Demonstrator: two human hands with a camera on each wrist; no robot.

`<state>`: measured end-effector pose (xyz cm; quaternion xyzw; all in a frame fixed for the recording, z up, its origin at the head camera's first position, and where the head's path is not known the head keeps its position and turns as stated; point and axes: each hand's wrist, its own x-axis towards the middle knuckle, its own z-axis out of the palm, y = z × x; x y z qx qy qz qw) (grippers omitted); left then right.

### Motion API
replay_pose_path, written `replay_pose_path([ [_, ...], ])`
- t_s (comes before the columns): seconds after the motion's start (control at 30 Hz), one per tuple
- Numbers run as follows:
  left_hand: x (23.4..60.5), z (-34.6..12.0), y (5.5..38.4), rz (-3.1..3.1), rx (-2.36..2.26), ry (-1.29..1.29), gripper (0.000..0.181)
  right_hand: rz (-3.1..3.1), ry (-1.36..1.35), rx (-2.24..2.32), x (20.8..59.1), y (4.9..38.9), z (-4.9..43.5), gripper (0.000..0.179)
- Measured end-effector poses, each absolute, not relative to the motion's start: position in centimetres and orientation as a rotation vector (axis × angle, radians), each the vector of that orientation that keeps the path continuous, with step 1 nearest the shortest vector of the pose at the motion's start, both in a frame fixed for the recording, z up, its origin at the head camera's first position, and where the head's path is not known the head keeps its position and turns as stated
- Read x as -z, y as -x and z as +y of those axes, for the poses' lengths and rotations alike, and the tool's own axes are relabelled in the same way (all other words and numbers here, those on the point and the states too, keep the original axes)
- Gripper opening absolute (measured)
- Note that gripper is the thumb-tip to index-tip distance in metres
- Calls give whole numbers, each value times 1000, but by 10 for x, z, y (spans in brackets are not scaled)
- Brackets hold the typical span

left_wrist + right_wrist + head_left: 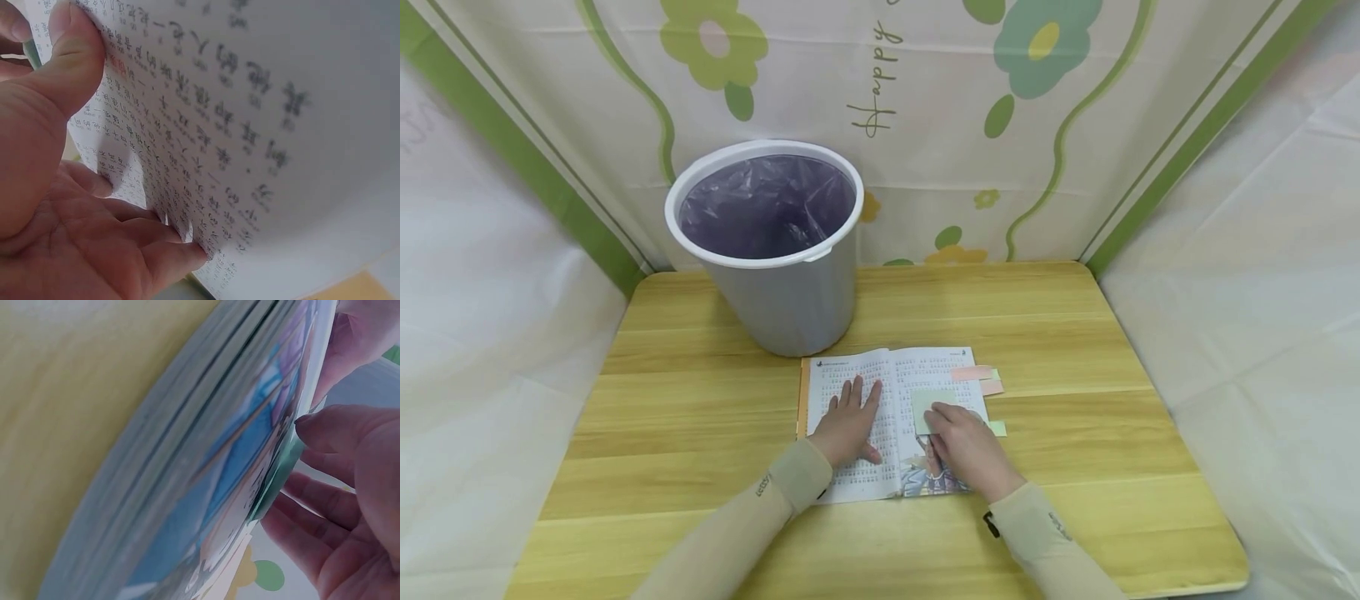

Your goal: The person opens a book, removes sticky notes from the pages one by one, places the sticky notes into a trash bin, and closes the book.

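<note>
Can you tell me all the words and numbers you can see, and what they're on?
"Happy": on the back cloth, turned sideways; more writing after it is cut off.
Left sleeve: a small word, too blurred to read.
Right sleeve: the same, too blurred.
Book: rows of Chinese print, too small or blurred to read surely.
Left cloth: faint marks, unreadable.

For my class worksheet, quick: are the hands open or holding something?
Left hand: open, fingers spread on the left page.
Right hand: on the green note; pinching or not, cannot tell.
</note>
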<state>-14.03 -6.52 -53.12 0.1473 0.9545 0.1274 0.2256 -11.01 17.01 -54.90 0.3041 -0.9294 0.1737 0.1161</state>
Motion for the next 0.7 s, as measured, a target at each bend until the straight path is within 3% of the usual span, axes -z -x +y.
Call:
replay_pose_path([
  [0.47,535,-67,138,2613,-371,-532,118,-2793,-762,-521,545,113,163,26],
  [0.7,539,-63,137,2641,-339,-530,124,-2837,-586,-615,545,118,161,15],
])
